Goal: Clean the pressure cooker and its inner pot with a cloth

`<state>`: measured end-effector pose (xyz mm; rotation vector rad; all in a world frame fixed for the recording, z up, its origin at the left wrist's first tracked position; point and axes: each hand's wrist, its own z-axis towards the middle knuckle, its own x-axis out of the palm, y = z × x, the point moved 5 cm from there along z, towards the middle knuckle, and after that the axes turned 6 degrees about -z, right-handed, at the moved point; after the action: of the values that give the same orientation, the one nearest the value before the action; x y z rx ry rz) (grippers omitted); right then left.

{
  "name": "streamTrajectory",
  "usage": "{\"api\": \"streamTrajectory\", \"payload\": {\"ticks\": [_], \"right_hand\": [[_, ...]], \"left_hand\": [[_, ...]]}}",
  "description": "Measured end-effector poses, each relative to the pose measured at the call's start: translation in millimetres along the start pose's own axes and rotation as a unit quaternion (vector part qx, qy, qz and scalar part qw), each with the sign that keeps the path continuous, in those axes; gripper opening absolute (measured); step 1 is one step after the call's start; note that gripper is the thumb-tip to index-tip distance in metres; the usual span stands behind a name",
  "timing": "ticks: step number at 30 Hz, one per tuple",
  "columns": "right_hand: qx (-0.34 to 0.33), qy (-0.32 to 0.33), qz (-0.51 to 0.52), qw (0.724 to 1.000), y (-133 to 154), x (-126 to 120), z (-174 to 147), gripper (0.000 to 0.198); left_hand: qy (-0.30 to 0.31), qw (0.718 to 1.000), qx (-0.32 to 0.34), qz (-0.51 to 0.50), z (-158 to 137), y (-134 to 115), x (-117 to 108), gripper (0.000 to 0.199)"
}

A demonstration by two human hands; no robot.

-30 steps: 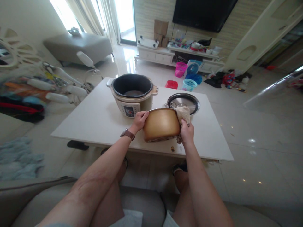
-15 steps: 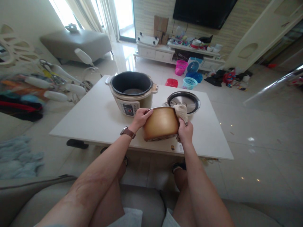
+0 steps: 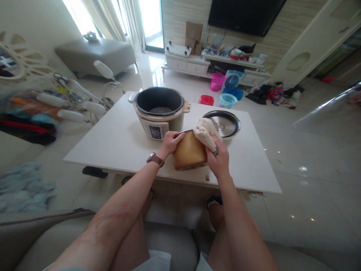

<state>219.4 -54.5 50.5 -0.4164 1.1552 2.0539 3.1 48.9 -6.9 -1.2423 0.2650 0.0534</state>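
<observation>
Near a beige round cooker (image 3: 158,119) and round silver lid (image 3: 226,124), our left hand (image 3: 169,143) is gripping a golden rounded pot (image 3: 189,151), our right hand (image 3: 220,159) clutching cream cloth (image 3: 205,132) against it.

The pot (image 3: 189,151) is golden, the cloth (image 3: 205,131) apparently cream.

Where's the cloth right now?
In the head view, the cloth is in the right hand, at the upper right of the gold pot, partly hiding the round lid.
</observation>
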Motion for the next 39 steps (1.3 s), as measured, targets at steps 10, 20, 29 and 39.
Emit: {"api": "streamTrajectory", "payload": {"ticks": [10, 20, 29, 39], "right_hand": [[0.300, -0.096, 0.062, 0.947, -62, -6, -7, 0.048], [0.284, -0.098, 0.050, 0.953, -59, -9, -8, 0.047], [-0.062, 0.021, -0.084, 0.994, 6, -5, -6, 0.048], [-0.044, 0.009, -0.058, 0.997, 8, -3, 0, 0.042]], "left_hand": [[-0.038, 0.999, -0.013, -0.018, -9, 18, 2, 0.054], [0.019, 0.999, -0.001, -0.028, 0, -11, 10, 0.056], [0.020, 1.000, -0.021, 0.002, 2, -10, 13, 0.061], [-0.005, 1.000, -0.028, -0.007, 0, -3, 10, 0.066]]}}
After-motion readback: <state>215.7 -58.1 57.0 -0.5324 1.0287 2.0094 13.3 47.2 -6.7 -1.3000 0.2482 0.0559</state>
